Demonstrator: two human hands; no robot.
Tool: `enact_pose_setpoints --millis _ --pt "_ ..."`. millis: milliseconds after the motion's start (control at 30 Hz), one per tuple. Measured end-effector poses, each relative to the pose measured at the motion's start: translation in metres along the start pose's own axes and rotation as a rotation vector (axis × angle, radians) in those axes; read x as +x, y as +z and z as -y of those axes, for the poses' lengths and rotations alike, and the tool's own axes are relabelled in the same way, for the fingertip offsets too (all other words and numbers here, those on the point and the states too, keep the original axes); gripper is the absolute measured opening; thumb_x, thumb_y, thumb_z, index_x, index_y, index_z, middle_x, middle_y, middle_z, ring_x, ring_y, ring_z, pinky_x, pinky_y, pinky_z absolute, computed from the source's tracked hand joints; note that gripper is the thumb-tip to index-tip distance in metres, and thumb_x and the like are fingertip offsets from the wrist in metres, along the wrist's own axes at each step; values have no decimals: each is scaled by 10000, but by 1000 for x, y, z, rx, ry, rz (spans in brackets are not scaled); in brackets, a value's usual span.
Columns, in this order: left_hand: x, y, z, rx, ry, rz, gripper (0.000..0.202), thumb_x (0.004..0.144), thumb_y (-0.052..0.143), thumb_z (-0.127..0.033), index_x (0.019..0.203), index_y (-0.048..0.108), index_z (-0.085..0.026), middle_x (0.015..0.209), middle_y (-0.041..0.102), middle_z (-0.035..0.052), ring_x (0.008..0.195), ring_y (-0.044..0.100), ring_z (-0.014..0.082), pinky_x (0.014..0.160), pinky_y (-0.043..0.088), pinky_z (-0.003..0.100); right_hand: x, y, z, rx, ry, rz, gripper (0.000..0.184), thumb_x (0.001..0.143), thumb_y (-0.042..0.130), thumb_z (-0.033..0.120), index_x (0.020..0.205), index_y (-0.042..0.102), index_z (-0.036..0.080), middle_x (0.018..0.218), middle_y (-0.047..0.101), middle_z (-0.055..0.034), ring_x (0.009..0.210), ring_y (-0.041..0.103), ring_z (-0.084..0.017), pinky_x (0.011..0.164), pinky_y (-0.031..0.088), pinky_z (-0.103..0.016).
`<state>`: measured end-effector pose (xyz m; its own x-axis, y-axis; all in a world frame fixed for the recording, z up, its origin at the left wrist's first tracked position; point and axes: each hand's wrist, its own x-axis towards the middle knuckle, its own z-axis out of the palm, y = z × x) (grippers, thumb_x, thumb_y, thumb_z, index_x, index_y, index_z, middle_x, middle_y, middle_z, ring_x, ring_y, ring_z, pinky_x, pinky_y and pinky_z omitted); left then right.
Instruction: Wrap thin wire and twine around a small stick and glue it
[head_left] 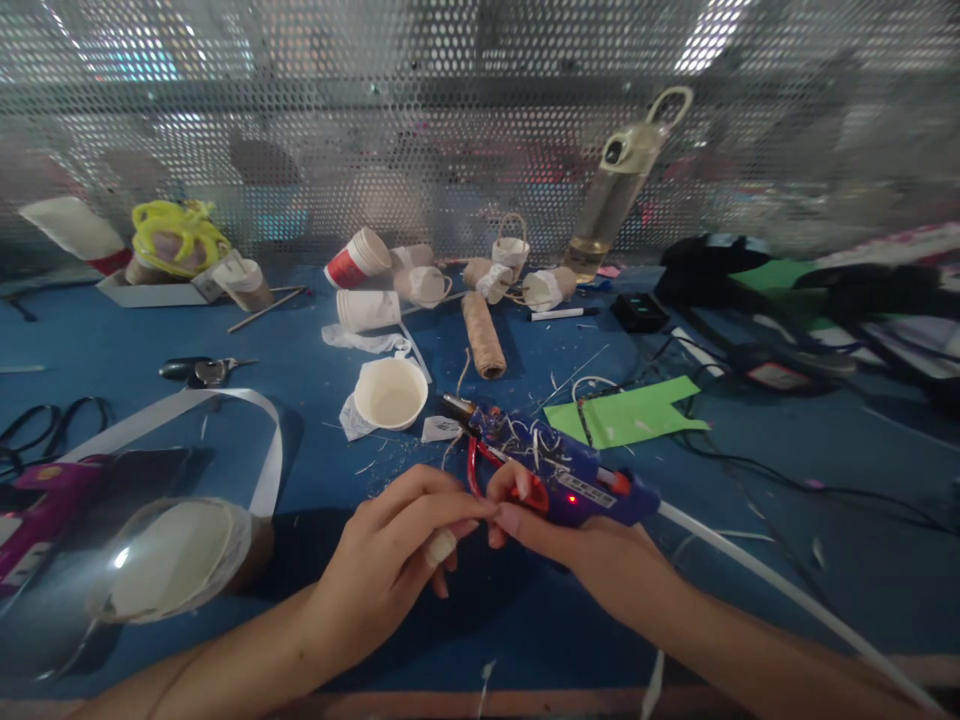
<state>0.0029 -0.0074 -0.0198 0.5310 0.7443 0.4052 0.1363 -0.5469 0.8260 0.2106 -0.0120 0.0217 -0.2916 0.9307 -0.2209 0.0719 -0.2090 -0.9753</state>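
My left hand (401,530) and my right hand (577,535) meet in front of me, thumbs and fingertips pinched together. Whatever lies between the fingertips is too small or hidden to make out. A pale wrap, like a bandage, circles one finger of the left hand. Right behind the hands lies a blue glue gun (540,445) with a lit red light, draped in glue strings; a white glue stick (750,565) runs out of its rear. Part of the gun is covered by my right hand. Beyond its nozzle stands a white paper cup (391,393), open side up.
A twine roll (484,335), stacked paper cups (367,310) and twine-wrapped cups (420,285) lie behind. Green paper (637,412) and black cables are at right. Left are a ribbon (274,450), scissors or keys-like tool (214,370) and purple glue gun (49,500). A bottle (619,190) leans against the mesh panel.
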Motion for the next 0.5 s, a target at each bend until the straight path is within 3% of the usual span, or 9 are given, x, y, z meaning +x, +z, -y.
enact_pose_setpoints --millis 500 --pt "6 6 -6 -97 -84 -87 255 981 506 -90 1126 667 -224 940 552 3 537 626 28 447 591 115 1 3 0 72 57 -74 189 813 656 248 658 547 237 624 554 60 574 586 -118 671 536 -272"
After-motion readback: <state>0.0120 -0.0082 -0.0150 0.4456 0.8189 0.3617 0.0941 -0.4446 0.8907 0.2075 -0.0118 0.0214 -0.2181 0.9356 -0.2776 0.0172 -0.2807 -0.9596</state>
